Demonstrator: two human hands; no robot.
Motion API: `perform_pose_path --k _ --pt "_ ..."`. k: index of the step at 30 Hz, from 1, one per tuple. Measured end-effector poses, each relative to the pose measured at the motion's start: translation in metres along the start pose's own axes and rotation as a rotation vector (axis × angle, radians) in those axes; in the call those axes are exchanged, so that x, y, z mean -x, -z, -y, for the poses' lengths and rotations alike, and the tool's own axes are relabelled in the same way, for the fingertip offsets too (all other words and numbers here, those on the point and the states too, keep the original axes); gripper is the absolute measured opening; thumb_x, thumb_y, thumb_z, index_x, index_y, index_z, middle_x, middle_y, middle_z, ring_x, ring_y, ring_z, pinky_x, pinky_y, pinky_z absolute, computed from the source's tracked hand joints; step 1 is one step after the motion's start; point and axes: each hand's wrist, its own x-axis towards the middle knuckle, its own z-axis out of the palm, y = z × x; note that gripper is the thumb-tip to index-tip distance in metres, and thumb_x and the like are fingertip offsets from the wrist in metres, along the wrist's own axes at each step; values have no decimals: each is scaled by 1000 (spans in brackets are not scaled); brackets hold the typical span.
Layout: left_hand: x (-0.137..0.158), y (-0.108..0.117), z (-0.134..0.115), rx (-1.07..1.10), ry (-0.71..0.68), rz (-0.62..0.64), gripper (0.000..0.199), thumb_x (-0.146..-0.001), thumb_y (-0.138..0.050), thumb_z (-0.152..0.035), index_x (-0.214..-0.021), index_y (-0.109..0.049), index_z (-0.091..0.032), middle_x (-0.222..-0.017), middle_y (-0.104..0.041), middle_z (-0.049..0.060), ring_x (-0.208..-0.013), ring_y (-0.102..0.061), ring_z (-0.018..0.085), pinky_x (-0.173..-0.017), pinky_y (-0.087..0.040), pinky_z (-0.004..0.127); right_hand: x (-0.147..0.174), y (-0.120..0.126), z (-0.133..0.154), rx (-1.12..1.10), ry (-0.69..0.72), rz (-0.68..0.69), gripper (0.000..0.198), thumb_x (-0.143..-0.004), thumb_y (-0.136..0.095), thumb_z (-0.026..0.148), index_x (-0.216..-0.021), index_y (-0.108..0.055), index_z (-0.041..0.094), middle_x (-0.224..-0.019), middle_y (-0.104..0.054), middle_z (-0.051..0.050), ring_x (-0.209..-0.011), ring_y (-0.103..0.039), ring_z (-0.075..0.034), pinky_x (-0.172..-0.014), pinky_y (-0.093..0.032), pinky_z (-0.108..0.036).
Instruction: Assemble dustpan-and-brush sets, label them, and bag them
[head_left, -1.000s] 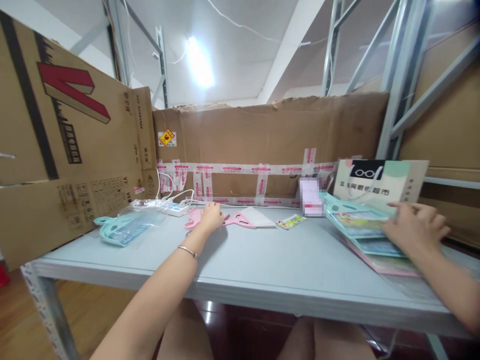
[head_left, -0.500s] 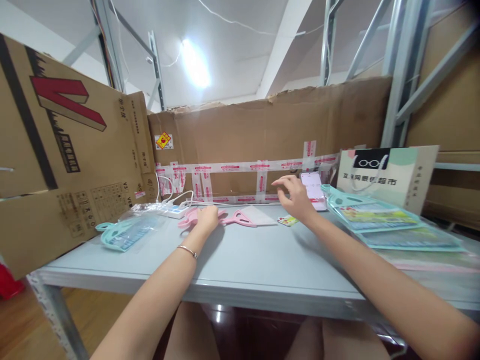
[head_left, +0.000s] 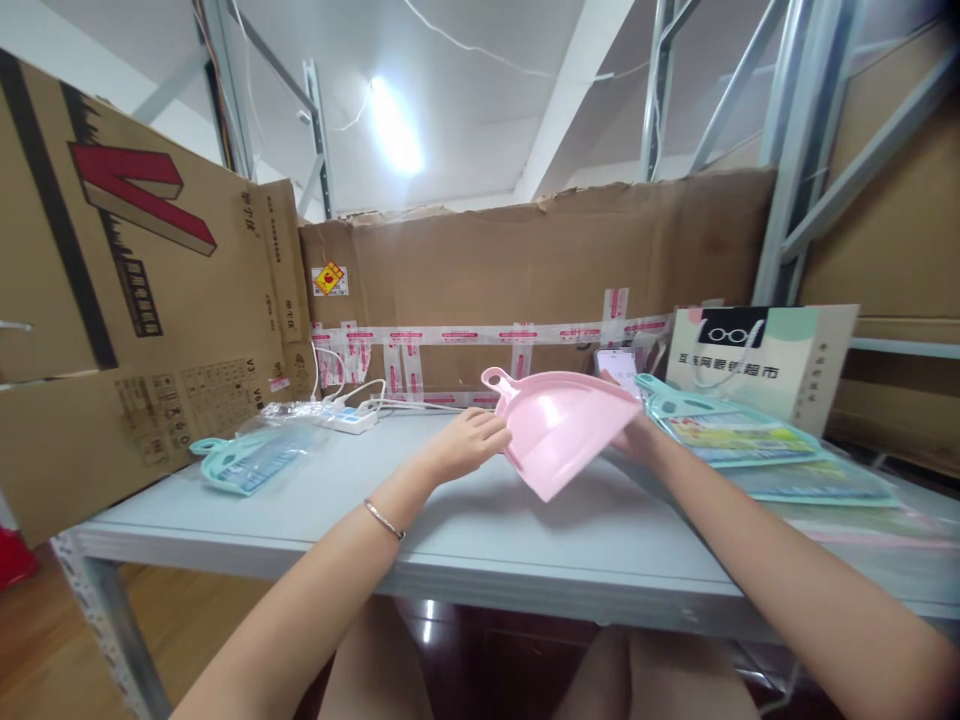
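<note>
A pink dustpan (head_left: pixel 562 425) is held tilted above the table, its broad open face toward me and its looped handle at the upper left. My left hand (head_left: pixel 471 445) grips its left edge, fingers closed below the handle. At the right end, my right hand (head_left: pixel 636 432) is behind the pan's edge with its fingers mostly hidden; it appears to support the pan from there. Whether a pink brush is behind the pan I cannot see. A phone (head_left: pixel 616 368) stands behind my right hand, partly covered.
Bagged mint-green dustpan sets (head_left: pixel 742 430) lie at the right before a paper bag (head_left: pixel 765 360). Another bagged mint-green set (head_left: pixel 244 462) lies left, near a power strip (head_left: pixel 352 418). Cardboard (head_left: pixel 480 270) walls the back and left of the grey table (head_left: pixel 360 520).
The pink dustpan has been lifted off the table and turned toward me. My right hand has come down to its right edge. The pink brush and colourful card are out of sight.
</note>
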Motion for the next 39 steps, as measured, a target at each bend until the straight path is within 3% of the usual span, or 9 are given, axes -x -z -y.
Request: perform_pose_path --k 3,6,12,17,22,24,27,32,39 --pt "2 3 0 33 -51 56 32 -84 -30 0 -93 -56 -16 -90 -61 7 -85 -53 16 -87 -37 33 16 3 14 -127 -224 251 60 -75 -36 70 -87 -64 18 -77 -69 -10 -83 -65 -27 -69 -51 -36" --pt "5 5 3 155 22 106 35 -81 -31 1 -92 -58 -18 -97 -61 8 -94 -53 17 -91 -37 34 23 4 18 -134 -281 297 40 -72 -57 53 -89 -64 18 -77 -69 -7 -74 -65 -23 -65 -52 -32" --pt "1 9 7 684 753 -351 34 -83 -32 -10 -110 -52 -17 -123 -48 12 -116 -45 20 -93 -41 35 21 -14 12 -73 -176 203 23 -60 -69 23 -82 -65 19 -70 -67 -2 -57 -60 -15 -51 -48 -26" --pt "2 12 10 1291 982 -119 34 -84 -43 -36 -112 -52 -18 -108 -59 6 -95 -56 17 -78 -46 28 21 -45 10 -101 -168 208 23 -62 -69 26 -83 -64 19 -72 -67 -2 -59 -61 -15 -54 -48 -26" --pt "10 7 27 1312 1080 -459 21 -76 -52 -28 -92 -57 -15 -90 -61 2 -83 -56 15 -75 -44 25 -1 -59 10 66 -7 180 44 -82 -38 53 -92 -62 18 -85 -69 -8 -83 -64 -22 -68 -50 -34" --pt "13 6 36 1265 1165 -682 20 -76 -50 -28 -92 -55 -16 -89 -61 2 -82 -56 15 -74 -44 24 -6 -68 6 410 156 137 35 -82 -43 45 -92 -63 18 -93 -69 -10 -91 -62 -24 -77 -48 -36" --pt "17 5 47 1132 1254 -895 15 -78 -46 -26 -89 -51 -17 -88 -58 2 -82 -55 13 -74 -43 23 -3 -91 -3 1047 421 315 19 -79 -51 27 -87 -65 17 -102 -67 -13 -98 -60 -26 -86 -42 -37" --pt "22 4 50 1075 1358 -881 9 -80 -44 -25 -83 -48 -17 -83 -54 1 -77 -52 12 -72 -42 23 4 -116 -16 1545 547 506 24 -79 -44 12 -87 -66 13 -92 -67 -17 -87 -62 -26 -78 -42 -35" --pt "24 6 50 892 1349 -955 11 -80 -43 -21 -89 -48 -17 -90 -56 3 -86 -52 14 -79 -41 24 -3 -99 -18 1462 461 499 25 -72 -48 10 -93 -62 14 -97 -62 -13 -84 -57 -21 -66 -39 -28"
